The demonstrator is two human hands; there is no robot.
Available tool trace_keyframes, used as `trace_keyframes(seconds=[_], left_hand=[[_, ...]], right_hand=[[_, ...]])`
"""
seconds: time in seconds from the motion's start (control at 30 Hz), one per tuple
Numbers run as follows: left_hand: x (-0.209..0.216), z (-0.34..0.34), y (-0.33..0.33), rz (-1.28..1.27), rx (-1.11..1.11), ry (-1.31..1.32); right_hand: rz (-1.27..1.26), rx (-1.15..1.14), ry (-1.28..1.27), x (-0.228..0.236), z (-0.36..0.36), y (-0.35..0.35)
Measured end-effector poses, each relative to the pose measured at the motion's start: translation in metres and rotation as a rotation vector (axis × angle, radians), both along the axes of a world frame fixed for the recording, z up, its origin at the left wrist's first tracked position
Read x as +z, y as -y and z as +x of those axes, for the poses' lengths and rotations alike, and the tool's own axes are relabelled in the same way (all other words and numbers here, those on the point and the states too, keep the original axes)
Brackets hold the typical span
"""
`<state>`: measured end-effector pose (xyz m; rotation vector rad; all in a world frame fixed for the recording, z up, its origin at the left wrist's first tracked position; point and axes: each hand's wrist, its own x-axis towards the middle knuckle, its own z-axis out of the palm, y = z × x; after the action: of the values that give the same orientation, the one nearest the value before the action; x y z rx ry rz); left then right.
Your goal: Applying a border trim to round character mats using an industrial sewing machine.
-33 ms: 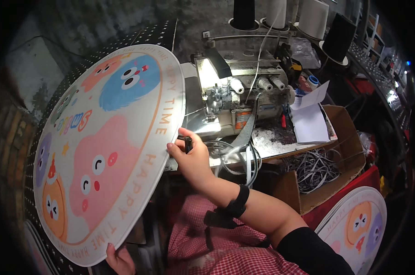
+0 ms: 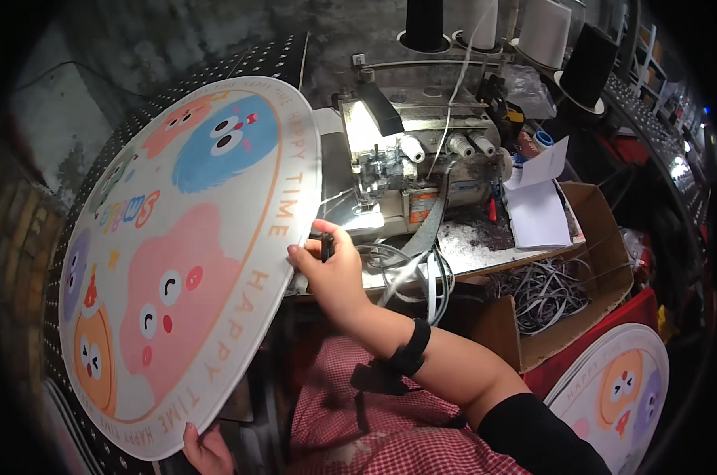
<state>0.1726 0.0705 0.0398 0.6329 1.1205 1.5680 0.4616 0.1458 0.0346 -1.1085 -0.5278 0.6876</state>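
A large round cartoon-printed mat point(image 2: 176, 253) is tilted up at the left, its pale rim facing me. My right hand point(image 2: 333, 273) pinches the mat's right edge between thumb and fingers. A small black object point(image 2: 327, 247) shows inside the curled fingers; its kind is unclear. Down at the lower rim, my left hand point(image 2: 208, 451) grips the edge, with part of its fingers hidden behind the mat. Just beyond the mat's right edge stands a lit sewing machine point(image 2: 429, 158), with loops of pale tape point(image 2: 410, 273) hanging in front of it.
Black and white thread cones point(image 2: 542, 36) stand behind the machine. White papers point(image 2: 539, 214) lie on the table's right side. A cardboard box point(image 2: 600, 277) holds tangled grey strips point(image 2: 544, 297). More round mats point(image 2: 620, 396) are stacked at the lower right. A perforated black panel point(image 2: 283, 59) rises behind the held mat.
The pale tape loops in front of the machine have shifted slightly. Both hands keep their hold on the mat, which stays almost in place.
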Motion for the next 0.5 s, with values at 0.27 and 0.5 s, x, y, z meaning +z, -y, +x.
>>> trace_keyframes(seconds=[0.27,0.5], left_hand=[[0.140,0.029,-0.011,0.024,-1.570,-0.759],[0.137,0.198,-0.147,1.365,-0.959,-1.730]], right_hand=[[0.086,0.429,-0.195,0.004,0.023,0.004],[0.025,0.534,-0.159,0.004,0.031,0.018]])
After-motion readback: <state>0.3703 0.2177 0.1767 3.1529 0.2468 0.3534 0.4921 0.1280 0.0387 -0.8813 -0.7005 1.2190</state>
